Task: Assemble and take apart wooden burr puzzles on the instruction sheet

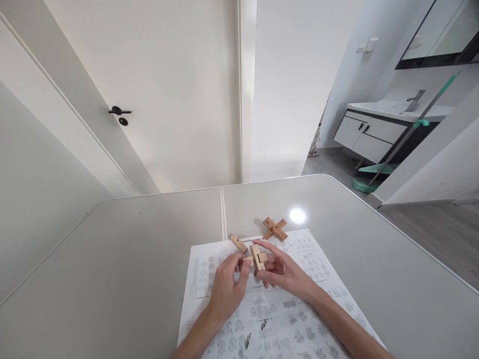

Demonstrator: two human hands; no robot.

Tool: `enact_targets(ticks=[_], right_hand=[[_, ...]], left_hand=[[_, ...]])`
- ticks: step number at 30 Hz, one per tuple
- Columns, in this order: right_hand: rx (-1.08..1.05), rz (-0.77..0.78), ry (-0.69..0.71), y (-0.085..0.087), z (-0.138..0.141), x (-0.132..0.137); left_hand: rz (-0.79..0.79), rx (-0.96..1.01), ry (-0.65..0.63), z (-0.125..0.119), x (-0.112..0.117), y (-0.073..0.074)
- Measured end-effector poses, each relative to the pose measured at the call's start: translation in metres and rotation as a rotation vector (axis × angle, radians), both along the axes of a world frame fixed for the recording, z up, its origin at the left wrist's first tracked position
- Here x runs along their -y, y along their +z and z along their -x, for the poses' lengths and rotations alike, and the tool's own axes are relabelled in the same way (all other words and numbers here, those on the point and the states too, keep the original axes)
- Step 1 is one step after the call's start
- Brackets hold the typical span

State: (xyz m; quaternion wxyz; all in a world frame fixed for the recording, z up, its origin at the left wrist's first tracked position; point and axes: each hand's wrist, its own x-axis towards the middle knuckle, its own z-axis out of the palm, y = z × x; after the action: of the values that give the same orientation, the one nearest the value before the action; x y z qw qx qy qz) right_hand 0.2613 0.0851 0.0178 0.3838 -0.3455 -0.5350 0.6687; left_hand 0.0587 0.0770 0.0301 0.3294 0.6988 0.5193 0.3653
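Observation:
Several light wooden puzzle pieces are joined together between my hands, above the printed sheet. My right hand grips the right side of this partly joined block, thumb below and index finger along the top. On the other side my left hand pinches the end of a wooden bar that meets the block's left face. Whether that bar is locked into the block I cannot tell. A loose notched wooden piece lies just beyond my left fingers. Farther back sits a darker, cross-shaped wooden puzzle, touched by neither hand.
The large paper sheet with rows of printed puzzle diagrams lies under my hands on a grey table. A seam crosses the tabletop. Beyond are a white door and, at right, a washbasin cabinet with a green-handled dustpan.

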Motion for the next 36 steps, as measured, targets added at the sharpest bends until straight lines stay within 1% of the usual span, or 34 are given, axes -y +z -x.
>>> enact_targets(ticks=[2,6,13,19,26,32,36], right_hand=[[0.023,-0.012,0.026,0.0016,0.0007,0.0013],[0.015,-0.034,0.025,0.0011,0.0015,0.0026],[-0.074,-0.009,-0.03,-0.0034,0.0048,-0.0003],[-0.005,-0.029,-0.116,-0.0039,0.008,0.0007],[-0.092,0.041,-0.039,0.0014,0.0042,-0.0014],[-0.145,0.053,-0.012,-0.0022,0.0036,-0.0026],[-0.184,0.097,0.004,-0.0053,0.0032,-0.003]], left_hand=[[0.035,0.023,-0.04,-0.0012,-0.001,0.0028],[0.114,0.106,-0.11,-0.0016,-0.0033,0.0072],[0.104,0.093,-0.112,-0.0002,-0.0049,0.0023],[0.117,0.066,-0.114,0.0001,-0.0051,0.0024],[0.134,0.048,-0.147,0.0012,-0.006,0.0025],[0.145,0.042,-0.165,0.0035,-0.0056,-0.0009],[0.124,0.043,-0.183,0.0042,-0.0056,-0.0003]])
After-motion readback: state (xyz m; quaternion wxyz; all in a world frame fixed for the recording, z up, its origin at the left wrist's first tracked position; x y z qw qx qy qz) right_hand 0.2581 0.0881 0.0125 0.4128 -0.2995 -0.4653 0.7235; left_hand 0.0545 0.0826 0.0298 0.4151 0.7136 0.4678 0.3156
